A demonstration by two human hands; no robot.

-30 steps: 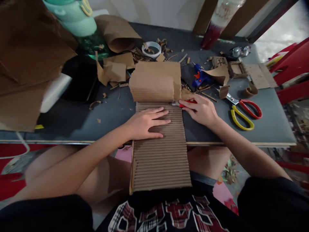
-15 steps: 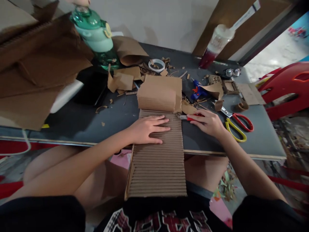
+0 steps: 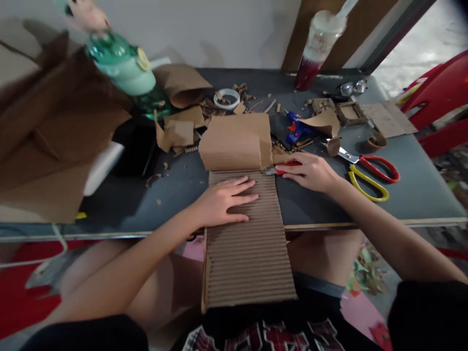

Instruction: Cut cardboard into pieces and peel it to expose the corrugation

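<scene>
— Grey table (image 3: 409, 195) with a pale front edge, littered with scraps; a white wall behind it. What lies nearest?

— Closest is the corrugated sheet (image 3: 248, 253), ribs up. It hangs off the table edge over the person's lap and runs away across the table, where its far end is peeled up and rolled back into a smooth brown flap (image 3: 236, 141).

— And the hands?

— Left hand (image 3: 224, 201) lies flat on the ribs just past the table edge, palm down, fingers a little spread and pointing right. Right hand (image 3: 310, 171) rests on the table beside the sheet's right edge, fingers closed around a red knife (image 3: 283, 169) whose tip meets the sheet at the foot of the flap.

— What sits to the right of that?

— Scissors (image 3: 369, 175) with one red and one yellow loop, lying flat, near the right hand but not touching it.

— Further back?

— Blue glue gun (image 3: 298, 129) just behind the right hand, among curled cardboard bits. Behind the flap lies a tape roll (image 3: 226, 99). To the left a green bottle (image 3: 127, 73) stands tilted in view, next to large brown cardboard pieces (image 3: 58, 136). At the far edge stands a tall cup (image 3: 314, 46), red at the bottom, and glasses (image 3: 349, 87) to its right. Red chairs (image 3: 438, 97) stand off the right end.
</scene>
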